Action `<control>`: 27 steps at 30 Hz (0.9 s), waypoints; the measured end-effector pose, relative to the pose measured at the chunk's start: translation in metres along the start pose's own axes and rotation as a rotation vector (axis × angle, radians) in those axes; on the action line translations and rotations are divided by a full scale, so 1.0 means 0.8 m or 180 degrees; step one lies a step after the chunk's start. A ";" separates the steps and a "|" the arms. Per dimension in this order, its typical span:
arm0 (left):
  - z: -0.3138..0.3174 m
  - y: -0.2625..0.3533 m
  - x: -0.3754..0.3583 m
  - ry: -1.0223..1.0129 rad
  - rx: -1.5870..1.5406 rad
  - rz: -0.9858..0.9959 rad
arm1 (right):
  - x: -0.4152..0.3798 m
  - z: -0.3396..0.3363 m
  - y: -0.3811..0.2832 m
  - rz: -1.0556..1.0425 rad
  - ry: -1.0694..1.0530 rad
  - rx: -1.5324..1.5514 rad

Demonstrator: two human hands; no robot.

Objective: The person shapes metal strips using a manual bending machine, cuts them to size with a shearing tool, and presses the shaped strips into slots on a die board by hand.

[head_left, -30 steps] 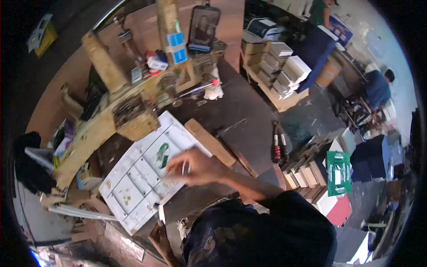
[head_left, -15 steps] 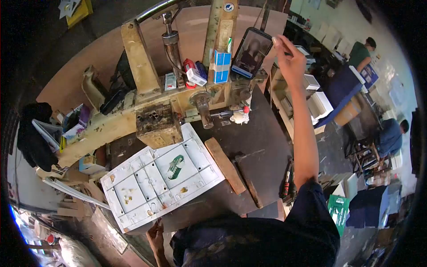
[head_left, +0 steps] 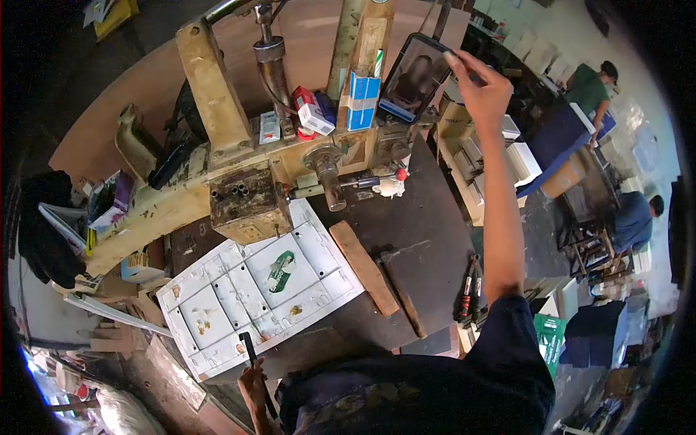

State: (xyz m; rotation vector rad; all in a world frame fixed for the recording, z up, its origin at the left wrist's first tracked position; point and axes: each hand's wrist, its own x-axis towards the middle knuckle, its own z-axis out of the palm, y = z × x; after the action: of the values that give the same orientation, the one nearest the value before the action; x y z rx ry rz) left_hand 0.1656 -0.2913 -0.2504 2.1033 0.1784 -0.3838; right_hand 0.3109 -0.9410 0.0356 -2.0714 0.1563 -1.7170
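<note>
The right hand (head_left: 480,90) is tapping the propped black smartphone (head_left: 415,78) with fingers extended, while the left hand (head_left: 254,384) is gripping a thin dark tool (head_left: 249,348) beside the white ribbed plastic panel (head_left: 254,290).

Far edge of the bench: the old yellow press (head_left: 239,181) spans it, its column and boxes stacked on top, no way through.
Right hand (head_left: 482,87): raised at the phone (head_left: 415,76) propped on the press, the forearm crossing above the bench's right edge.
Left half of the bench: the white panel (head_left: 254,293) covers it, lying under the press head.
Middle: a wooden block (head_left: 362,267) and a dark bar lie slantwise beside the panel.
Right half: bare dark benchtop (head_left: 428,210), open for a hand.
Right edge: pliers (head_left: 467,290) lie there.
Near edge: the left hand (head_left: 254,384) holds a thin black tool (head_left: 248,348) up at the panel's near rim.
</note>
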 end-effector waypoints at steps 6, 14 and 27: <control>0.004 -0.005 -0.001 0.0136 0.0822 0.0204 | 0.002 0.000 0.015 0.0340 -0.0006 0.0148; 0.002 -0.027 -0.014 0.0218 0.0052 0.0109 | -0.054 -0.030 0.003 0.0477 0.0492 0.0099; -0.034 -0.075 -0.023 0.2647 -0.0568 -0.0414 | -0.489 0.054 -0.261 0.2572 -0.3680 0.1444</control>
State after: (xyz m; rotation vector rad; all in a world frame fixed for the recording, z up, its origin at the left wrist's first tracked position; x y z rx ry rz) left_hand 0.1371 -0.2359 -0.2790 1.9615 0.8012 0.4425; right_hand 0.2256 -0.6018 -0.2403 -1.9046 0.1698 0.0141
